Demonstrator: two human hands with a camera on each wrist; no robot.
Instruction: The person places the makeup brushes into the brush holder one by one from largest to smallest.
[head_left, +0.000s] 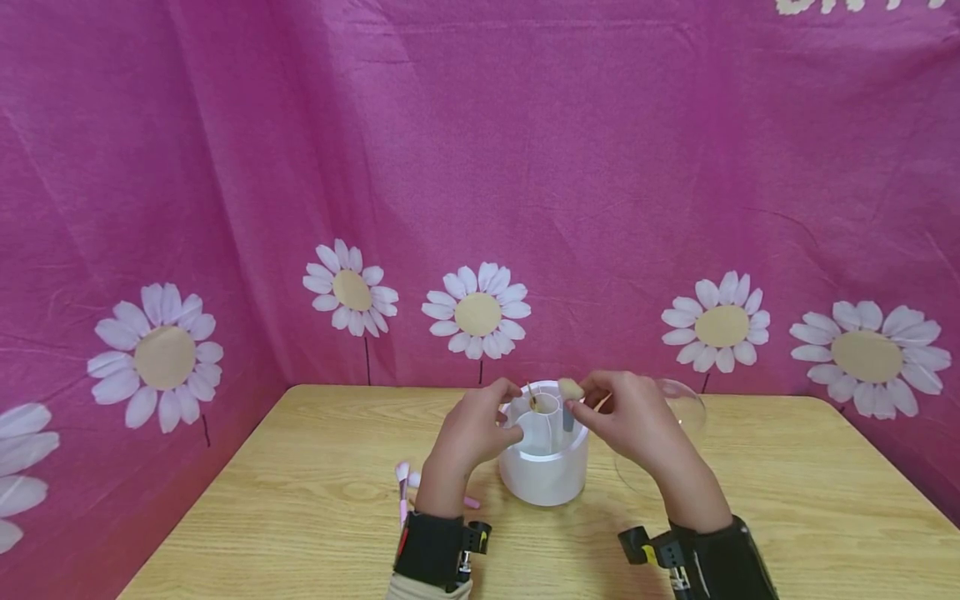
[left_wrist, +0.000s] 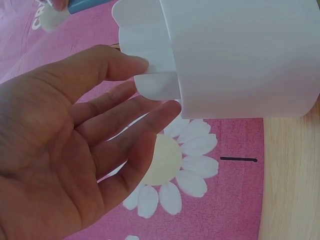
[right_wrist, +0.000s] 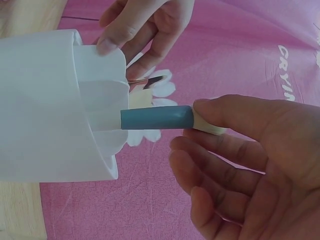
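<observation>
A white round brush holder [head_left: 543, 477] with a scalloped inner divider [right_wrist: 103, 62] stands upright on the table. My right hand [head_left: 633, 417] pinches a makeup brush [right_wrist: 157, 117] near its pale bristles. The brush's blue section shows in the right wrist view, while its lower end dips into the holder beside the divider. On the holder's other side, my left hand [left_wrist: 75, 130] has its thumb at the divider's edge and its fingers loosely spread by the rim. A thin dark-tipped brush [right_wrist: 152, 81] pokes out of the holder between both hands.
Pink-handled brushes [head_left: 402, 483] lie on the wooden table [head_left: 315, 500] left of the holder, partly behind my left wrist. A clear dome-shaped cover [head_left: 686, 408] stands to the right, behind my right hand. A pink daisy-print cloth [head_left: 600, 167] hangs along the back and sides.
</observation>
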